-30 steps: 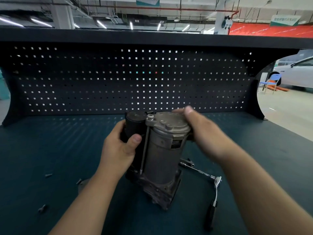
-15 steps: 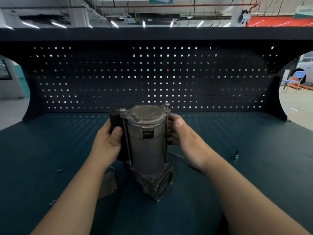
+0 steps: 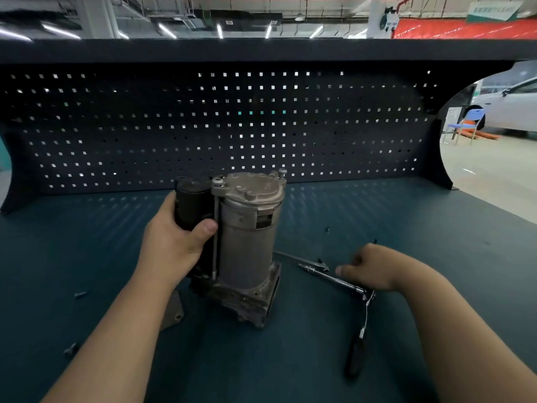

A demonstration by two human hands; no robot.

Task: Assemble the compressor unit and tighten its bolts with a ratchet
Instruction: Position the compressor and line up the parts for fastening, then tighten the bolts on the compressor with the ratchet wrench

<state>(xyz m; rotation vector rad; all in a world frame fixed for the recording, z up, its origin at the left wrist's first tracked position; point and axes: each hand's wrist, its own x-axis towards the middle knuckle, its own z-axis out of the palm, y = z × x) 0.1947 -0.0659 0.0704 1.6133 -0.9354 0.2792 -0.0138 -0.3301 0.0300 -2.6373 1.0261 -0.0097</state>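
Just right of the compressor unit [image 3: 247, 242], which stands upright on the table [image 3: 87, 257] with the left hand [image 3: 174, 248] gripping its black cylinder [image 3: 191, 202], lies the ratchet [image 3: 356, 356]; the right hand [image 3: 374, 267] curls over its bar, grasp unclear.

This is a vehicle workshop hall. A dark pegboard [image 3: 232, 126] backs a blue-topped workbench [image 3: 406, 228], and a ratchet [image 3: 356, 353] lies in front of the pegboard. Above it run strip lights [image 3: 167, 30] and ceiling ducts [image 3: 244, 17]; to its right a white car [image 3: 511, 109] and a blue chair [image 3: 470, 119] stand on a concrete floor [image 3: 488, 170].
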